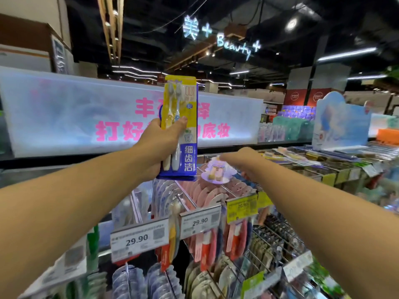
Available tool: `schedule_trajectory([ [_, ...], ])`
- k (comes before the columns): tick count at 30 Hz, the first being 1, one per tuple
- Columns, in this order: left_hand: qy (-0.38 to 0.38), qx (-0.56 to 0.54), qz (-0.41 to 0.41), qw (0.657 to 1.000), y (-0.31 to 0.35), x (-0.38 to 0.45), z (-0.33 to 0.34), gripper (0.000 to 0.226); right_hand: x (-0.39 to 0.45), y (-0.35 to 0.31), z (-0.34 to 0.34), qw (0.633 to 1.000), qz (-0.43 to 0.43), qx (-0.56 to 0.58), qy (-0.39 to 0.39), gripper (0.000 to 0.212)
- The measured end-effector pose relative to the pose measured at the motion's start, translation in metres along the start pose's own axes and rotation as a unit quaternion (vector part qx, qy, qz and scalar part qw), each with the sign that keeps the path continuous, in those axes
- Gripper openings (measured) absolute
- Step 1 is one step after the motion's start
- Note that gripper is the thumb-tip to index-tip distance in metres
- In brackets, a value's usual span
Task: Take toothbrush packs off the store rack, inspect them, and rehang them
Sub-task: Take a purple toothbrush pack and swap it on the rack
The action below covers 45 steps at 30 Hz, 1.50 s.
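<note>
Left hand (160,141) lifts pack (180,128) to inspect.
Fingers (180,123) clamp its middle; right hand (241,159) reaches the rack (218,190), grip unclear.

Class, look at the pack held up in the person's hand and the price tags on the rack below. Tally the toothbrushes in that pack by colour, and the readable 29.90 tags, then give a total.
Yellow toothbrush in the held pack: 1
Blue toothbrush: 1
White 29.90 tags: 2
Total: 4

"Beauty+" neon sign (237,45), "29.90" price tags (138,239), "细齿洁" toothbrush pack (180,128)
</note>
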<state>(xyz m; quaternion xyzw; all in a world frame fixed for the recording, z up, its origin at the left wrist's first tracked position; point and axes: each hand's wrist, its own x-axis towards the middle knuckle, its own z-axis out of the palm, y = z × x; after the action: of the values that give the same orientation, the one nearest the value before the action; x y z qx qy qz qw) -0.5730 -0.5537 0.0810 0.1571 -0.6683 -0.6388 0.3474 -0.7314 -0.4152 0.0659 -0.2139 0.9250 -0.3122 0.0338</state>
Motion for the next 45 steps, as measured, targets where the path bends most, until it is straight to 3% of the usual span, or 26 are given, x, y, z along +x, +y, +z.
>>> schedule_trajectory([
  [5, 0.010, 0.036, 0.001, 0.999, -0.001, 0.004, 0.004, 0.029, 0.014, -0.005, 0.009, 0.992, -0.035, -0.119, -0.019, 0.049],
  [9, 0.009, 0.036, -0.013, 0.999, -0.002, 0.003, 0.007, 0.034, 0.028, -0.009, 0.011, 0.989, -0.027, -0.142, -0.023, 0.056],
  [15, 0.008, 0.051, -0.012, 0.999, -0.007, 0.006, 0.006, 0.039, 0.037, -0.003, 0.015, 0.997, 0.000, -0.071, -0.006, 0.073],
  [18, 0.011, 0.045, -0.013, 0.999, -0.011, 0.009, 0.006, 0.037, 0.036, -0.005, 0.016, 0.999, -0.005, -0.045, 0.021, 0.063],
  [23, 0.005, 0.048, -0.023, 0.999, -0.020, 0.013, 0.005, 0.048, 0.041, -0.008, 0.025, 0.995, 0.008, 0.101, -0.018, 0.041],
  [29, 0.021, 0.050, -0.023, 0.998, -0.022, 0.011, 0.002, 0.043, 0.034, -0.003, 0.027, 0.957, 0.015, 0.289, -0.024, 0.009],
  [31, 0.038, 0.044, -0.013, 0.998, -0.022, 0.013, -0.001, 0.048, 0.027, -0.005, 0.024, 0.934, 0.018, 0.357, 0.005, 0.015],
  [34, 0.055, 0.031, 0.004, 0.998, -0.022, 0.015, -0.003, 0.058, 0.011, -0.011, 0.016, 0.893, -0.011, 0.449, 0.038, 0.041],
  [39, 0.061, 0.018, 0.038, 0.997, -0.020, 0.011, 0.000, 0.054, -0.036, -0.036, 0.007, 0.822, -0.136, 0.553, 0.014, 0.043],
  [42, 0.038, 0.006, 0.061, 0.997, -0.015, 0.005, 0.009, 0.051, -0.055, -0.050, 0.021, 0.819, -0.205, 0.536, 0.004, 0.035],
  [45, -0.002, -0.043, 0.055, 0.998, -0.013, 0.002, 0.015, 0.052, -0.064, -0.050, 0.025, 0.812, -0.221, 0.540, 0.014, 0.037],
])
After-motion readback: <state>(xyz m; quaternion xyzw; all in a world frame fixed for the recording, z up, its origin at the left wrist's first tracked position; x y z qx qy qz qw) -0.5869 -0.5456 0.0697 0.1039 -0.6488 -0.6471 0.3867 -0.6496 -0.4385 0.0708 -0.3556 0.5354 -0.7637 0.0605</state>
